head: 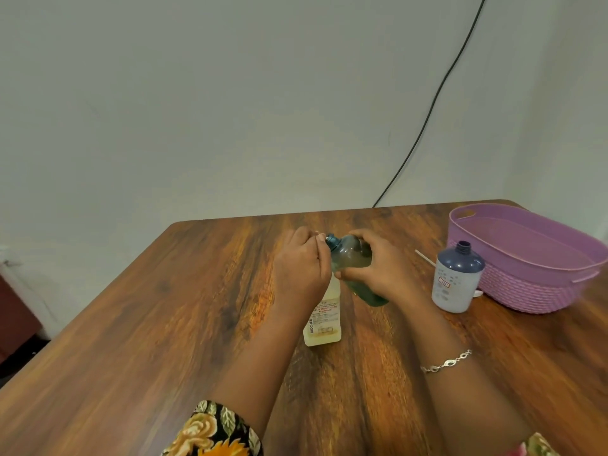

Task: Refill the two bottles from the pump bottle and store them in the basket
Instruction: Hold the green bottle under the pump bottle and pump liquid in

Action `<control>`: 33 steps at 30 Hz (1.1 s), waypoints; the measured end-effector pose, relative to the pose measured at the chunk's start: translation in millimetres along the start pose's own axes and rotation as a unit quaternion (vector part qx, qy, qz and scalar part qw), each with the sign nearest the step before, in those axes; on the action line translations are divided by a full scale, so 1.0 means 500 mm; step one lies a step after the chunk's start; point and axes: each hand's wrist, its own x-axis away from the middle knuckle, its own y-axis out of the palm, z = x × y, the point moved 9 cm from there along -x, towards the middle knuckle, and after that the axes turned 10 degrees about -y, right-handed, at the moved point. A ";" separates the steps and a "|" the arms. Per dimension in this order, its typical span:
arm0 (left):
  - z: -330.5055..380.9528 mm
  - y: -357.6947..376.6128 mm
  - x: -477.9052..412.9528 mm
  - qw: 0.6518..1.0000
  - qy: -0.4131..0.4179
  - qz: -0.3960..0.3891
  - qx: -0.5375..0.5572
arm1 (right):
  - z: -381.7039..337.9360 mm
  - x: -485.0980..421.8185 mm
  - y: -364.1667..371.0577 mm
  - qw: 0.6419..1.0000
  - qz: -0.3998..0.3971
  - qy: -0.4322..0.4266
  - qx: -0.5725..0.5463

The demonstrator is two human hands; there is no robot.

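Your right hand (378, 268) grips the tilted green bottle (353, 258) just above the pump bottle (324, 320), whose top your left hand (301, 264) clasps.

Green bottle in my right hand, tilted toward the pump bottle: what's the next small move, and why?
Probably one gentle press down with the left hand. The right hand holds the green bottle tilted, with its open neck right at the left hand's grip on top of the pump bottle, so the mouth looks lined up. The spout itself is hidden, so press slowly.
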 end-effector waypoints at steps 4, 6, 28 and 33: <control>0.001 -0.002 -0.025 0.999 -0.037 -0.019 0.025 | -0.015 -0.006 -0.009 1.000 -0.001 -0.009 0.006; -0.004 -0.001 -0.011 0.999 -0.033 -0.010 0.028 | -0.012 -0.004 -0.007 1.000 -0.005 -0.009 0.016; -0.002 -0.002 0.011 1.000 -0.005 0.002 0.012 | 0.003 -0.001 0.000 1.000 -0.011 0.003 0.009; -0.001 -0.013 0.004 0.999 -0.023 0.021 0.040 | -0.011 -0.011 -0.006 1.000 -0.011 -0.018 0.019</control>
